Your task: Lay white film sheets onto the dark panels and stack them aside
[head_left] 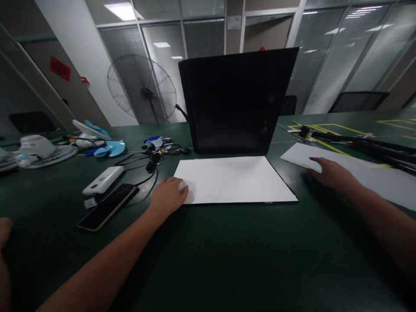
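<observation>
A flat white panel [230,180] with a thin dark edge lies on the green table in front of me. My left hand [169,195] is closed over its left edge, thumb and fingers bent; the fingertips' underside is hidden. To the right, a loose white sheet [367,173] lies at a slant, and my right hand [333,173] pinches its near-left edge between thumb and fingers. Behind the white panel a large black screen-like panel [238,102] stands upright, leaning slightly back.
Left of my arm lie a phone [108,207], a white power bank [103,180] and tangled cables [154,162]. Fan parts [112,148] sit farther left. Black rods [373,141] lie at right. Another person's hand [4,230] shows at the left edge. A wire-caged fan [143,89] stands behind.
</observation>
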The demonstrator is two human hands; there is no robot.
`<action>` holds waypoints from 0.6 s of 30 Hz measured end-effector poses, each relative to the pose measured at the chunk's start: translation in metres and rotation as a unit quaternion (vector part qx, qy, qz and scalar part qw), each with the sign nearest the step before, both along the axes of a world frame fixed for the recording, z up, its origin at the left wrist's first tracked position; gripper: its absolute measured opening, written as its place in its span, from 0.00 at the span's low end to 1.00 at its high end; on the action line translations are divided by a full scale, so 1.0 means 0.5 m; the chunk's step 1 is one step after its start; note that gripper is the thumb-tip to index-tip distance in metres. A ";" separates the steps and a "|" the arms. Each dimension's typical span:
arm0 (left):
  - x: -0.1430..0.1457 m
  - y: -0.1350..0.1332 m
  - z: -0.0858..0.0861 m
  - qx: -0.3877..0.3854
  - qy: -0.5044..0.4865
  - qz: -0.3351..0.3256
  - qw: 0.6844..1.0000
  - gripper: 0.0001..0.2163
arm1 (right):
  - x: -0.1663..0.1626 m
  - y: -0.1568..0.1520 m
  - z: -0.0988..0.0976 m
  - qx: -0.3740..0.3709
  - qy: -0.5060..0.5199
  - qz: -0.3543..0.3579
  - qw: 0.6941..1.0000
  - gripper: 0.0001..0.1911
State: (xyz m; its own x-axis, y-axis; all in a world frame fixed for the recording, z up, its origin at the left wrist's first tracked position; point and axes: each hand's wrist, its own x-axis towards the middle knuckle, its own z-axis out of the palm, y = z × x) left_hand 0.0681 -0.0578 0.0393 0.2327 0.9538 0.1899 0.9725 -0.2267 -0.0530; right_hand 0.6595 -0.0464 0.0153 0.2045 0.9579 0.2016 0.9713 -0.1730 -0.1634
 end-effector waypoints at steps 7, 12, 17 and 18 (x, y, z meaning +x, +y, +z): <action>-0.003 -0.002 -0.002 0.009 0.007 -0.011 1.000 0.22 | 0.092 0.005 -0.024 -0.057 -0.022 -0.068 0.996 0.28; -0.003 -0.004 -0.005 0.007 0.001 -0.017 1.000 0.21 | 0.059 -0.009 -0.007 -0.042 -0.067 -0.092 0.993 0.25; -0.002 -0.007 -0.013 0.016 0.004 -0.005 1.000 0.24 | -0.007 -0.042 0.036 -0.015 -0.095 -0.111 0.989 0.19; -0.003 -0.007 -0.014 0.017 0.002 -0.004 1.000 0.24 | -0.026 -0.048 0.046 -0.009 -0.100 -0.105 0.989 0.19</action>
